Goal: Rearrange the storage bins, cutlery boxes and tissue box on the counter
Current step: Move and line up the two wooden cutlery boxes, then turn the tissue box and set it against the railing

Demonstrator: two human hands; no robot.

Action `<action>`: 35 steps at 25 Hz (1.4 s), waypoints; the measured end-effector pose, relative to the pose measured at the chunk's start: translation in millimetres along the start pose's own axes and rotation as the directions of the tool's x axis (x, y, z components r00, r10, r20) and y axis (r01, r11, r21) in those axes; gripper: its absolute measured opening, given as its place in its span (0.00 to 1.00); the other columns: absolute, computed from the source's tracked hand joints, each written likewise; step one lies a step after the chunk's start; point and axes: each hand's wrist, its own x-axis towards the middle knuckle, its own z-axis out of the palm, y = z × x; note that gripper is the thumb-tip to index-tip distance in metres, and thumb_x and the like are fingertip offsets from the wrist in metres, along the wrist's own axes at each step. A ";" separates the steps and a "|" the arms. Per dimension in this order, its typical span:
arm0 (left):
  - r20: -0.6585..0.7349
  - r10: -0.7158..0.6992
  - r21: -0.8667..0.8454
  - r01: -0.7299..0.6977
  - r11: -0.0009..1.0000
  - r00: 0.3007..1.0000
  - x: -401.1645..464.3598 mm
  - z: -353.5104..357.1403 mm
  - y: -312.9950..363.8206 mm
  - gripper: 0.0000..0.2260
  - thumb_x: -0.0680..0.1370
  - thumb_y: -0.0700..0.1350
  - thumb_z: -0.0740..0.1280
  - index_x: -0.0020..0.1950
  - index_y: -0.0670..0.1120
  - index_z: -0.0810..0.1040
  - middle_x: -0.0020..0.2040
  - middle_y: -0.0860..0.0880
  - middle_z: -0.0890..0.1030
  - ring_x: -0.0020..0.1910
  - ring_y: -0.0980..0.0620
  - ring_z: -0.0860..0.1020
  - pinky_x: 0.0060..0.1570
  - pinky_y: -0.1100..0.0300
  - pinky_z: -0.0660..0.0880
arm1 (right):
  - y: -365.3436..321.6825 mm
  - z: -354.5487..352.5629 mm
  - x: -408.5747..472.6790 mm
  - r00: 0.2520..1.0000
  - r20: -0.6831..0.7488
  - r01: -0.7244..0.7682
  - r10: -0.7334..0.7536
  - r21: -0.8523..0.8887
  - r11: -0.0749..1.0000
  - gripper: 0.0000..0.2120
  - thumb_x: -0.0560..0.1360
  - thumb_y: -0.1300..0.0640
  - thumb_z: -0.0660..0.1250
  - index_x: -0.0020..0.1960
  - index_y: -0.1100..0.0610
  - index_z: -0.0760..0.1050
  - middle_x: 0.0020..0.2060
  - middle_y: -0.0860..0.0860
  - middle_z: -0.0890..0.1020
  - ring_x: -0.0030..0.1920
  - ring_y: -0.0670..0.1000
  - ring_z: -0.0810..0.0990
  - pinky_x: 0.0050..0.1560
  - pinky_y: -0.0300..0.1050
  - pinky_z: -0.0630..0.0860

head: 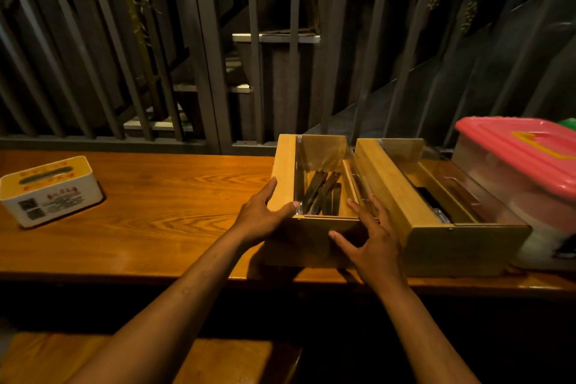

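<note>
Fingers (pixel 358 212) of both hands flank the wooden cutlery box (pixel 285 178); labels unreadable.

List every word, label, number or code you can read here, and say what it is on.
Tissue box, front: dark printed characters, too blurred to read.
Same face: two square QR-style codes, not legible.
Tissue box top: orange markings around the slot, unreadable.
Cutlery boxes, pink-lidded bin: no text visible.

1. Glossy varnished wood counter (pixel 156 221), grain showing.
2. At two o'clock, two matt pale-wood cutlery boxes (pixel 285 171) (pixel 436 246), with clear glossy lids.
3. At nine o'clock, a smooth white plastic tissue box (pixel 53 193).
4. At three o'clock, a translucent plastic storage bin (pixel 486 162), with a shiny pink lid.
</note>
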 end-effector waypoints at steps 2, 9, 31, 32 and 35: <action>-0.004 -0.007 -0.002 0.007 1.000 1.000 -1.6 2.3 -1.2 0.37 0.74 0.60 0.69 0.79 0.58 0.55 0.79 0.52 0.59 0.76 0.43 0.60 0.68 0.44 0.66 | 0.7 -1.8 -0.4 1.000 0.017 0.003 -0.003 -0.012 1.000 0.33 0.68 0.46 0.75 0.70 0.41 0.69 0.77 0.47 0.58 0.76 0.52 0.59 0.67 0.55 0.69; -0.037 0.143 0.114 -0.138 0.984 0.989 -21.0 -1.4 -3.1 0.29 0.78 0.59 0.63 0.77 0.54 0.62 0.76 0.50 0.67 0.72 0.44 0.68 0.65 0.48 0.71 | -19.6 -5.2 -0.8 1.000 0.001 -0.010 0.010 -0.186 0.983 0.30 0.70 0.39 0.70 0.70 0.40 0.68 0.77 0.48 0.59 0.77 0.54 0.55 0.72 0.64 0.60; -0.386 0.007 0.622 0.255 0.740 0.922 33.5 -454.2 -286.0 0.40 0.68 0.70 0.68 0.76 0.60 0.56 0.77 0.43 0.62 0.75 0.38 0.59 0.66 0.39 0.67 | -324.7 366.3 3.9 0.909 0.308 0.324 -0.281 -0.100 0.941 0.28 0.73 0.42 0.67 0.71 0.40 0.66 0.77 0.49 0.58 0.77 0.55 0.54 0.74 0.60 0.56; -0.362 -0.043 0.586 0.263 0.766 0.931 43.5 -465.6 -293.1 0.43 0.67 0.70 0.68 0.77 0.60 0.54 0.78 0.43 0.60 0.76 0.38 0.58 0.67 0.38 0.66 | -326.7 373.9 2.4 0.909 0.318 0.318 -0.270 -0.108 0.942 0.28 0.73 0.42 0.67 0.71 0.40 0.66 0.78 0.49 0.57 0.77 0.55 0.53 0.74 0.60 0.57; -0.254 -0.131 0.612 0.264 0.745 0.958 66.7 -480.3 -305.4 0.47 0.67 0.70 0.69 0.78 0.60 0.49 0.81 0.45 0.51 0.78 0.39 0.54 0.70 0.39 0.63 | -327.9 384.8 6.2 0.914 0.344 0.279 -0.213 -0.153 0.948 0.28 0.73 0.42 0.67 0.72 0.39 0.64 0.78 0.48 0.54 0.78 0.54 0.50 0.73 0.57 0.59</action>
